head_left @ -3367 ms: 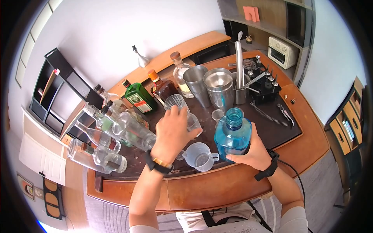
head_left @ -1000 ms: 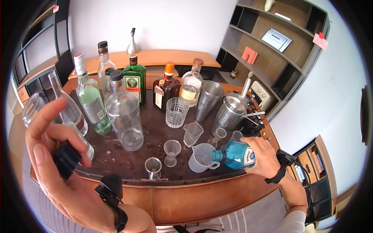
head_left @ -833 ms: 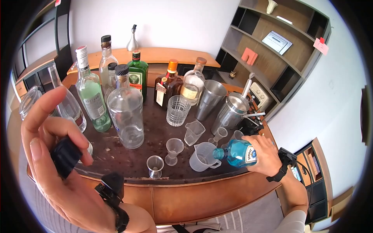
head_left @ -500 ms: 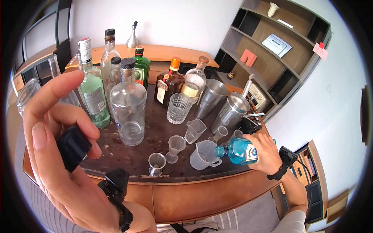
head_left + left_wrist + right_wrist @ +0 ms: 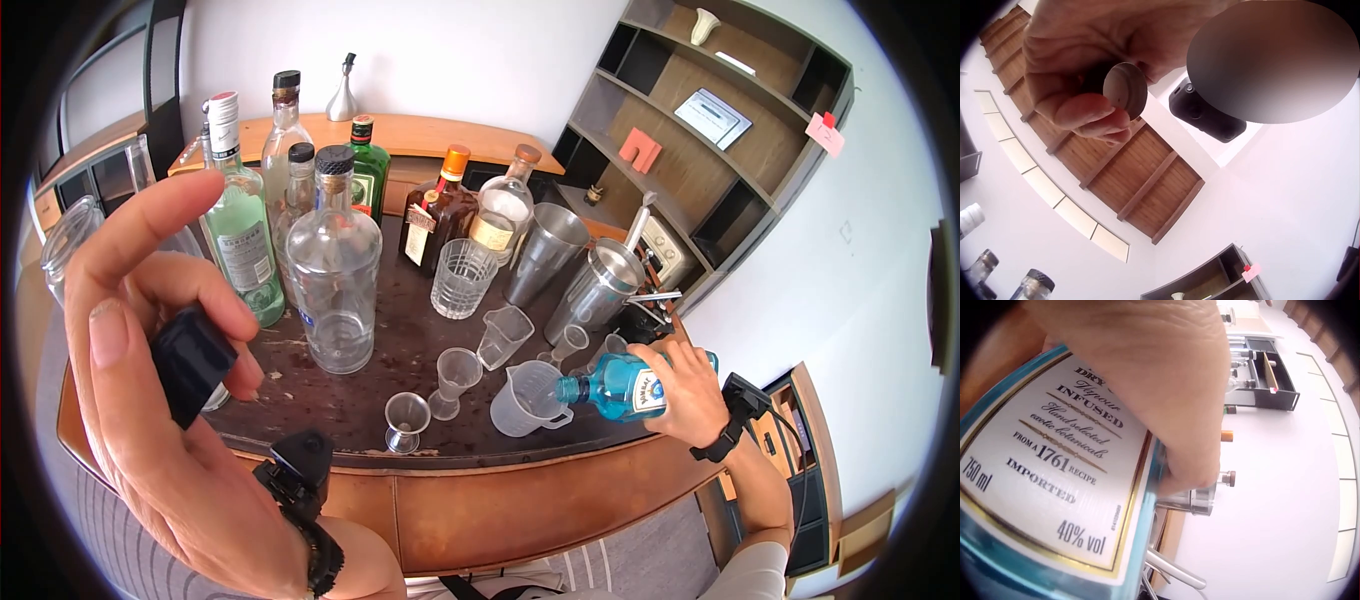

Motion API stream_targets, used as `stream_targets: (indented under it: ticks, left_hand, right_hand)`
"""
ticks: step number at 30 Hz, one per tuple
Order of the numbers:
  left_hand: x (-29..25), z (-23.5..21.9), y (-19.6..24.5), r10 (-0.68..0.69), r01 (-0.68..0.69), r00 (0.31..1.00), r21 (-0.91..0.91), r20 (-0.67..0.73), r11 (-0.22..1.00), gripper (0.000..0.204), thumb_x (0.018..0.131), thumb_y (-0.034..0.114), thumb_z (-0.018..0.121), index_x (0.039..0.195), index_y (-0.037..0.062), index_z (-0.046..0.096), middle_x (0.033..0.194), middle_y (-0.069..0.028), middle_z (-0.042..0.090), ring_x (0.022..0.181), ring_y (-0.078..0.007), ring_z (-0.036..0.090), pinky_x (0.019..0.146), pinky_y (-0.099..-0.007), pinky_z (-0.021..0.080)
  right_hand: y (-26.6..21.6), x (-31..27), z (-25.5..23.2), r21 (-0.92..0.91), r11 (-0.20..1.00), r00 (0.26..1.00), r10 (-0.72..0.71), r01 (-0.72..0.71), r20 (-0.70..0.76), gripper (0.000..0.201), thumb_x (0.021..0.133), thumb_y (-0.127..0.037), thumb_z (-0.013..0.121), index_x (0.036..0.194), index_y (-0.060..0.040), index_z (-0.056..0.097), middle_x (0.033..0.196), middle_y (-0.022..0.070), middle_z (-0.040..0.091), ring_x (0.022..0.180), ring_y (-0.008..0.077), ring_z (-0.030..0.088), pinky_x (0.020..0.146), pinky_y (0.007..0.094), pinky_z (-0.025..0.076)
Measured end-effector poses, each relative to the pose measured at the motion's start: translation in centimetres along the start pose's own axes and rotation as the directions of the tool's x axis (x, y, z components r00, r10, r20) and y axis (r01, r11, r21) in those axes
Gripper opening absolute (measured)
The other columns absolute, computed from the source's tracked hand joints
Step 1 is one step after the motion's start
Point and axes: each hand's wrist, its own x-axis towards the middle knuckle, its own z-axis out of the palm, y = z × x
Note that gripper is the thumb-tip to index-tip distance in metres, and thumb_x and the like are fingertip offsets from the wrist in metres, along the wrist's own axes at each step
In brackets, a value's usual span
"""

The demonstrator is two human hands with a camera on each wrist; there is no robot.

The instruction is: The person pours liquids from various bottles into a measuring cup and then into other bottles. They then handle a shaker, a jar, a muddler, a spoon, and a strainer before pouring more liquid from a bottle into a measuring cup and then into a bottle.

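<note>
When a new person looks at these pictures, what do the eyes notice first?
Probably the blue Bombay bottle, tipped in the right grip, its mouth by the rim of the measuring jug. Next, the left grip looms large in the left foreground, holding a dark cap. The orange-capped brown bottle stands out farther back.

Left hand (image 5: 140, 430): raised, curled, gripping | right hand (image 5: 692, 398): curled, gripping | hands: well apart
</note>
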Motion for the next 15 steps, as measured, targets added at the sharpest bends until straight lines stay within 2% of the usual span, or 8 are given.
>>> stream_targets:
  ticks: [15]
  left_hand:
    - [-0.01, 0.06, -0.11, -0.016, 0.016, 1.000, 0.011, -0.018, 1.000, 0.047, 0.103, 0.030, 0.033, 0.119, -0.0010, 0.065, 0.074, 0.0002, 0.051, 0.058, -0.0045, 0.042, 0.052, -0.0174, 0.034]
  right_hand:
    - [0.27, -0.03, -0.08, -0.044, 0.999, 1.000, -0.009, 0.009, -0.006, 0.092, 0.050, -0.009, 0.084, 0.137, -0.0151, 0.053, 0.112, 0.0097, 0.058, 0.103, 0.0298, 0.054, 0.087, 0.0393, 0.040]
